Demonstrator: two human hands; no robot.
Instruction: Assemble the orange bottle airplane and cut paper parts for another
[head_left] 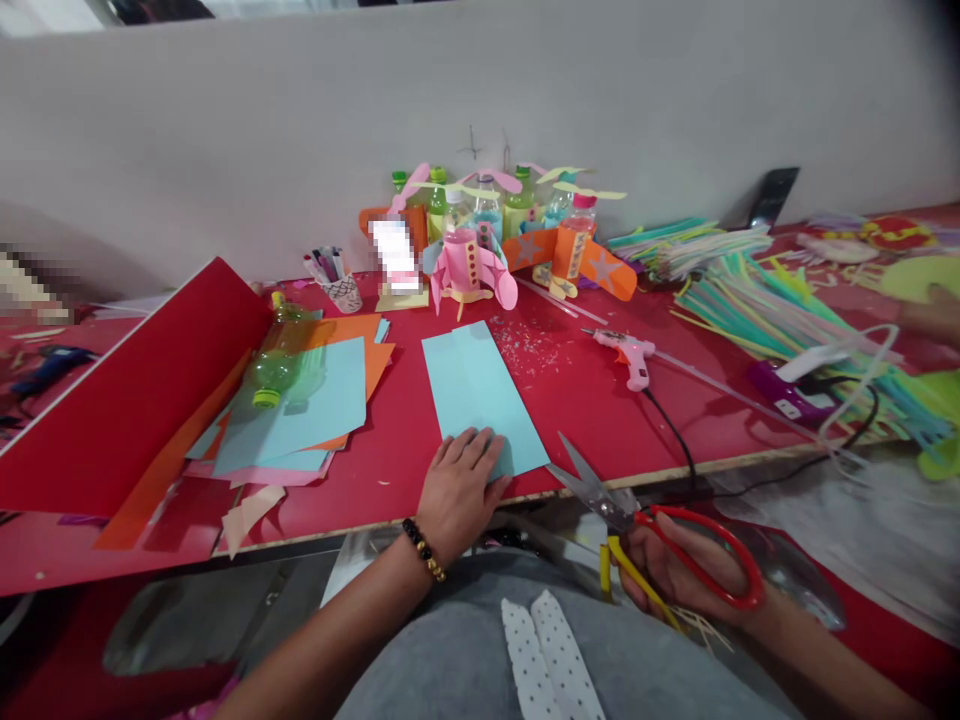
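The flat pale-blue paper sheet [491, 400] lies on the glossy red counter [397, 420], reaching its front edge. It should be light and fairly stiff for paper, easy to crease and apt to slide; its long edges or corners would be the best places to take hold. A step at the far end suggests a fold or a second layer; which, one cannot tell.

The person's left hand [461, 490] presses on its near end, palm down, the fingers extended and only slightly spread, gripping nothing. The right hand [679, 560] has its fingers curled around the large steel scissors with red and yellow handles [600, 500]. The blades stand apart, tips near the sheet's corner; whether they touch it is unclear. The scissors look rigid and fairly weighty, best held by the loops.

Farther off are the pink plastic glue gun [634, 358], the smooth, see-through green bottle [276, 355] and the pink paper-wrapped rocket-like bottle [461, 265].
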